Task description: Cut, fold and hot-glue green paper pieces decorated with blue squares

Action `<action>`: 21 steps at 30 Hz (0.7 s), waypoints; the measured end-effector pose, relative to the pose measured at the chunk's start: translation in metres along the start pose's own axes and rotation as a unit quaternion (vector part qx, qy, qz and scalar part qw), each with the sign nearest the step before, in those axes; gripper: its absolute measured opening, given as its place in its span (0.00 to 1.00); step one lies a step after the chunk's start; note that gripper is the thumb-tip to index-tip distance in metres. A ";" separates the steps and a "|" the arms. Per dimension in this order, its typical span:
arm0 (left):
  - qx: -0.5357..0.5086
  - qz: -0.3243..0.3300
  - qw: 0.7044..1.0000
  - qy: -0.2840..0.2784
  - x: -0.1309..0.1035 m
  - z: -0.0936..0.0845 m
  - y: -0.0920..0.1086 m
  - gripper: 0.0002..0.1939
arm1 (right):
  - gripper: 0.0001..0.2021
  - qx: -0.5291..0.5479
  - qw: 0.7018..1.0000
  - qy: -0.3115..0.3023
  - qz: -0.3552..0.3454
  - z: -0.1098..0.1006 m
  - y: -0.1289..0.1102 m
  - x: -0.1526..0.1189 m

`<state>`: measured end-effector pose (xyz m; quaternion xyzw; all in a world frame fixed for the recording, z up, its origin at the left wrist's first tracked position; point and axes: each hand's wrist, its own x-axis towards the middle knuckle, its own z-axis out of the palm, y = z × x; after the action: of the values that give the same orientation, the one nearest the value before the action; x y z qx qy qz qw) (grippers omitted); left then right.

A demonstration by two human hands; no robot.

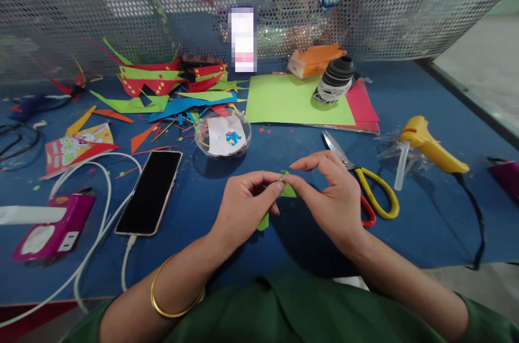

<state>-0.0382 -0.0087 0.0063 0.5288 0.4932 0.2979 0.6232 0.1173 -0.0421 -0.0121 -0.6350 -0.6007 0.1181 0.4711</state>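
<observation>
Between my two hands is a small piece of green paper (288, 189), held above the front of the blue table. My left hand (247, 202) pinches it between thumb and fingers, and part of the green paper pokes out below those fingers. The thumb of my right hand (330, 191) presses on the paper's upper edge; its index finger is raised and curved away. Just right of my right hand lie scissors (375, 186) with red and yellow handles, partly hidden by that hand. Beyond my hands stands a clear round dish (198, 140) with a white printed paper on it.
Green and red paper sheets (284, 97) lie at the back under a black cone wound with thread (338, 78). A yellow glue gun (433, 145) is at right. Cut paper scraps (150, 80), a phone (152, 191) on a white cable and a purple power socket (60, 224) are left.
</observation>
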 end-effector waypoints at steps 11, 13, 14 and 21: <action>-0.094 -0.024 0.992 0.075 0.003 -0.004 -0.002 0.17 | 0.09 0.151 0.976 -0.019 0.156 -0.001 0.000 0.002; -0.097 -0.014 0.992 0.081 0.003 -0.004 -0.002 0.16 | 0.14 0.186 0.963 -0.057 0.188 0.001 0.000 0.001; -0.097 -0.011 0.992 0.079 0.003 -0.004 -0.002 0.15 | 0.15 0.194 0.959 -0.069 0.195 0.001 0.000 0.001; -0.105 -0.005 0.993 0.052 0.003 -0.004 -0.004 0.10 | 0.13 0.185 0.962 -0.076 0.185 -0.001 -0.003 0.003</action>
<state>-0.0414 -0.0052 0.0020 0.4414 0.4937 0.3719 0.6505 0.1166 -0.0405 -0.0087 -0.6263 -0.4740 0.3603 0.5033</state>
